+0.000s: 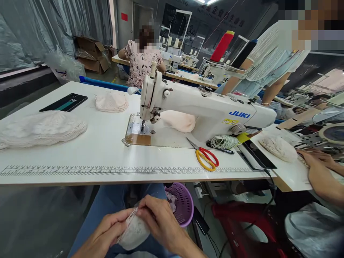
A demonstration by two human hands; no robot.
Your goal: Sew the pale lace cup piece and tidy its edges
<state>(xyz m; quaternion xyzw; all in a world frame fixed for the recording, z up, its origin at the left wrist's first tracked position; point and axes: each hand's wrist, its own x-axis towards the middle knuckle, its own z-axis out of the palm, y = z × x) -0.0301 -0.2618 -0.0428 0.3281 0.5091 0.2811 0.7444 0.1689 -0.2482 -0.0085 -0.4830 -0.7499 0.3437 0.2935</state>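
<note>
Both hands, left hand [107, 229] and right hand [158, 220], sit low beneath the table edge [129, 181]; a purple basket [182, 204] crowds the right hand's far side. Above them, bare tabletop runs to the sewing machine [204, 107], scissors [205, 156] right.

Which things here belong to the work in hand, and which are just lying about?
In hand:
- left hand and right hand, both gripping the lace-edged white pad over the lap

Lying about:
- scissors on the table
- phone
- lace pile
- purple basket below the table
- sewing machine, untouched
</note>
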